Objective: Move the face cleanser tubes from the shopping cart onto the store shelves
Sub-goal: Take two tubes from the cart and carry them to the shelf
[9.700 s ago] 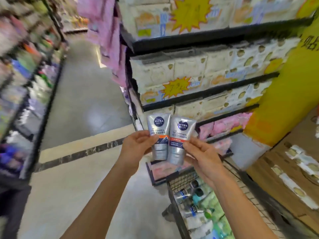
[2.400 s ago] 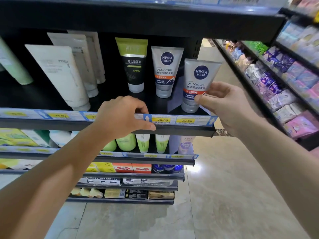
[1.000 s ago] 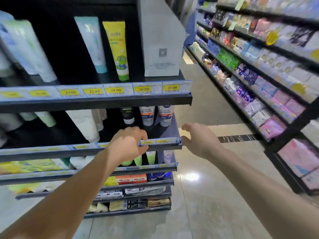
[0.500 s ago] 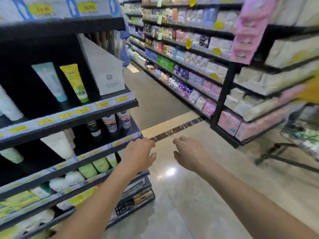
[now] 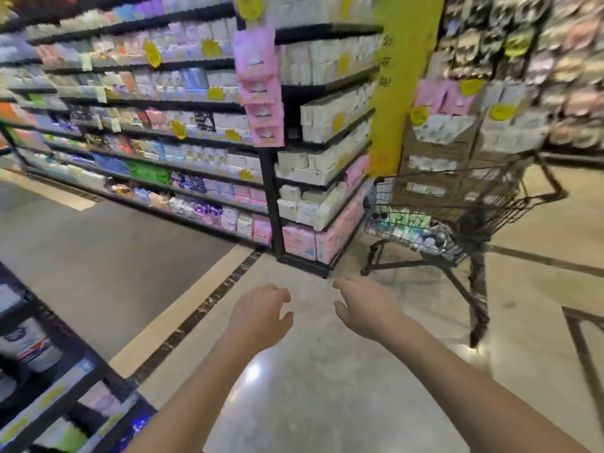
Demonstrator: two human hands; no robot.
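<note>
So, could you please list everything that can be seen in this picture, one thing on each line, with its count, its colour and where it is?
shopping cart: one, dark wire, right of centre on the floor, apart from both hands
goods in the cart: several, green, white and dark, blurred, no exact count
long store shelves: one long run, black, stocked with many-coloured packs, left and centre background
end shelves: one unit, black, white and pink packs, beside the cart
yellow pillar: one, behind the cart
near shelf: one, black, lower left corner, blurred tubes on it
floor: pale glossy tiles, with a dark strip
left hand: one, empty, open, centre
right hand: one, empty, open, centre
</note>
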